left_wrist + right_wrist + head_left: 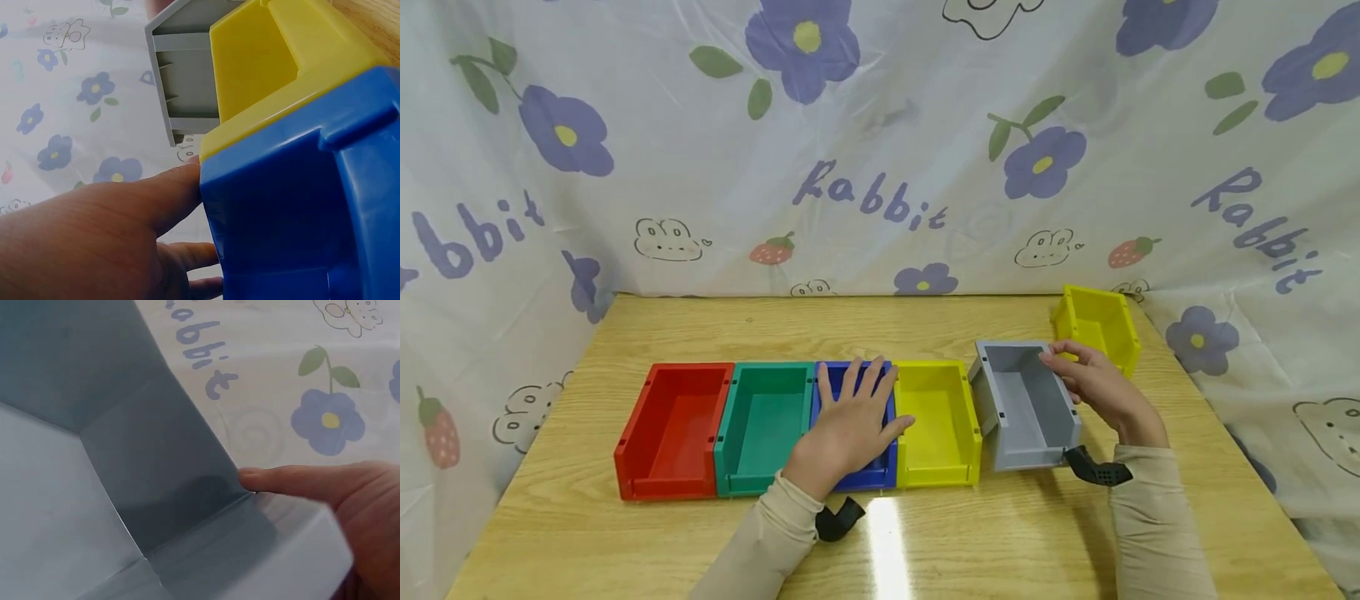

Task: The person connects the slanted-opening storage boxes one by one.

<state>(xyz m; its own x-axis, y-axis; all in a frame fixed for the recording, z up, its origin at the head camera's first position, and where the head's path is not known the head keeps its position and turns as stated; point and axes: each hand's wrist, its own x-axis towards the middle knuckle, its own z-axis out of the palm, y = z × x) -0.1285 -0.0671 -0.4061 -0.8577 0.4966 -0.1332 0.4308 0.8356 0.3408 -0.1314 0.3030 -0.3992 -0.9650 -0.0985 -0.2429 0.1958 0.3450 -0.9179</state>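
Grey bin (1026,408), one: right end of the row, just beside the yellow bin (934,417), tilted. My right hand (1097,383) grips its right wall near the back corner, thumb and fingers at the rim; whether its base touches the surface (970,542) I cannot tell.

Blue bin (876,477), one: in the row, touching the yellow bin. My left hand (850,425) lies over it, fingers spread and extended; my two hands are well apart.

Head view only: red bin (681,425) and green bin (771,425), side by side, left of the blue bin; rear yellow bin (1101,329), behind my right hand.

Left wrist view only: ribs on the grey bin's outer side; my thumb against the blue bin's edge, where the yellow bin adjoins.

Right wrist view: the grey bin's interior close up, one fingertip at its rim, printed sheet (262,375) beyond.
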